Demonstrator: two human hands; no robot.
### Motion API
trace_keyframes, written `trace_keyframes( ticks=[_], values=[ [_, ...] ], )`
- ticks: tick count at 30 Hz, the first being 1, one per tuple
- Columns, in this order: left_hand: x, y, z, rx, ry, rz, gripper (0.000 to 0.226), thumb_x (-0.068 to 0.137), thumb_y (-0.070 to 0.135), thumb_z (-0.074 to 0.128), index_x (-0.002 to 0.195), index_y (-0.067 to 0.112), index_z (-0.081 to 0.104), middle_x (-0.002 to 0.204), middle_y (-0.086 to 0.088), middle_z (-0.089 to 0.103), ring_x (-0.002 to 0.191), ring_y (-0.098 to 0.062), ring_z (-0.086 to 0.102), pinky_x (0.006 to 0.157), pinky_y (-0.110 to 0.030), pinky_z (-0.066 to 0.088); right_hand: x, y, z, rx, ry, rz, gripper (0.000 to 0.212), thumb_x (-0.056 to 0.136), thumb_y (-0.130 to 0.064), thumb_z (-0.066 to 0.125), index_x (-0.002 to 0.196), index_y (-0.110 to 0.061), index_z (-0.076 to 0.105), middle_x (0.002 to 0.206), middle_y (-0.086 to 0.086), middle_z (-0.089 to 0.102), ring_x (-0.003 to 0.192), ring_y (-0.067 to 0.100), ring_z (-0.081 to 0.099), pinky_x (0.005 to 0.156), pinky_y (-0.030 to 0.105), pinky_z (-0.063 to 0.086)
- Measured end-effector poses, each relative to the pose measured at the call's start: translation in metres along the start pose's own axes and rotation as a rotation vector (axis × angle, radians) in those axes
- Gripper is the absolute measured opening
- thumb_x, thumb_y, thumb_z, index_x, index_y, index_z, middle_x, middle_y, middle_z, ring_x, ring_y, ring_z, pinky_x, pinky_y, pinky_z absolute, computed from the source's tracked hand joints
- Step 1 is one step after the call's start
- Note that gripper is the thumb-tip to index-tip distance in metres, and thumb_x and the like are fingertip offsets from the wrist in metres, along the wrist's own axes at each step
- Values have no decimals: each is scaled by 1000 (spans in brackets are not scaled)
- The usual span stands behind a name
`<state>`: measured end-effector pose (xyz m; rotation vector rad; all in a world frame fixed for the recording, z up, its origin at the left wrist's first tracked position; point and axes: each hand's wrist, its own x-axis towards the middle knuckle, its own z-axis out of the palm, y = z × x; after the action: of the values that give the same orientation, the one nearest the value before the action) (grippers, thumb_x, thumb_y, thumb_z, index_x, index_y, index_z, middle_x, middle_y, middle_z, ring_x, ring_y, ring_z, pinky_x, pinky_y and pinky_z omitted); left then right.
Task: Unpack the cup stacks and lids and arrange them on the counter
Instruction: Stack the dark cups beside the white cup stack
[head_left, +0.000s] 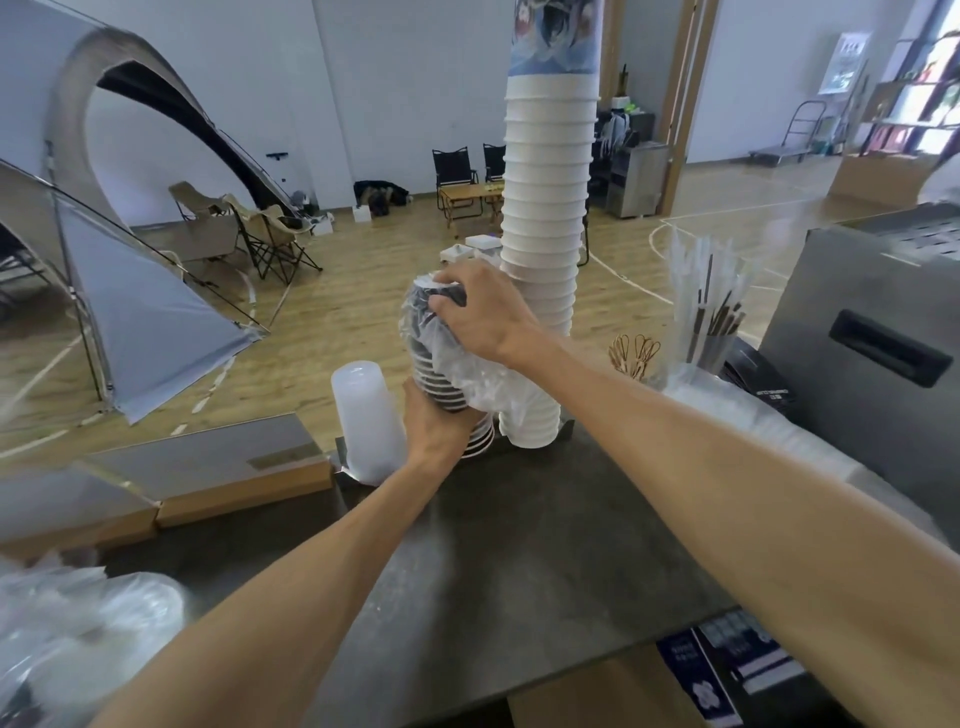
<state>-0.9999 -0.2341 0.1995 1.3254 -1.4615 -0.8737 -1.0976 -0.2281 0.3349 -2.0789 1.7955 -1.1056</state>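
my right hand grips the top of the wrapped dark cup stack, my left hand holds its base; its long axis leans slightly up and away.

Bright, even daylight fills the room, seemingly from the glowing, overexposed window at upper right, which throws pale glare across the polished wooden floor. Wide-angle distortion bends the edges, and the crumpled clear plastic bag at lower left is blurred.

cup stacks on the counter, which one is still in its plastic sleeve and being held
The dark stack, gripped by both the left hand and right hand; the tall white stack beside it stands bare and untouched.
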Motion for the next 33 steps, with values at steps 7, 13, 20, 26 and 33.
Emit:
trace_keyframes(
  ticks=[7, 13, 20, 26, 33],
  values=[
    [1, -13, 4, 32, 37, -50, 89, 56, 42, 91, 126, 17, 41, 120, -3, 62, 105, -21, 64, 87, -36, 53, -2, 6, 10, 13, 7, -27, 32, 96, -23, 63, 123, -7, 66, 120, 13, 63, 109, 26, 62, 100, 41, 49],
    [5, -2, -1, 20, 81, 22, 59, 66, 30, 89, 106, 31, 46, 107, 4, 61, 89, -8, 61, 73, -22, 47, -1, -1, 0, 34, 66, -86, 19, 93, -20, 66, 100, -3, 71, 98, 9, 68, 91, 24, 65, 87, 43, 54],
    [7, 3, -5, 75, 74, 68, 53, 71, 18, 87, 88, 38, 42, 88, 14, 56, 75, -1, 56, 65, -24, 48, 3, 3, 3, 25, 48, -80, 25, 94, -23, 65, 113, -7, 69, 112, 10, 65, 99, 22, 65, 93, 40, 53],
    [-6, -15, 2, 90, 39, 20, 59, 67, 24, 90, 100, 34, 42, 96, 12, 54, 84, -9, 57, 72, -25, 44, -5, 23, 18, -10, -43, -27, 29, 95, -27, 64, 120, -11, 64, 121, 9, 62, 106, 20, 62, 92, 30, 49],
    [-5, -16, 1, 120, 2, 4, 67, 65, 33, 90, 112, 27, 42, 104, 8, 56, 90, -7, 60, 76, -24, 50, -6, 22, 18, -12, -33, 18, 27, 95, -27, 63, 118, -13, 64, 122, 6, 61, 105, 19, 63, 94, 36, 51]
  ],
)
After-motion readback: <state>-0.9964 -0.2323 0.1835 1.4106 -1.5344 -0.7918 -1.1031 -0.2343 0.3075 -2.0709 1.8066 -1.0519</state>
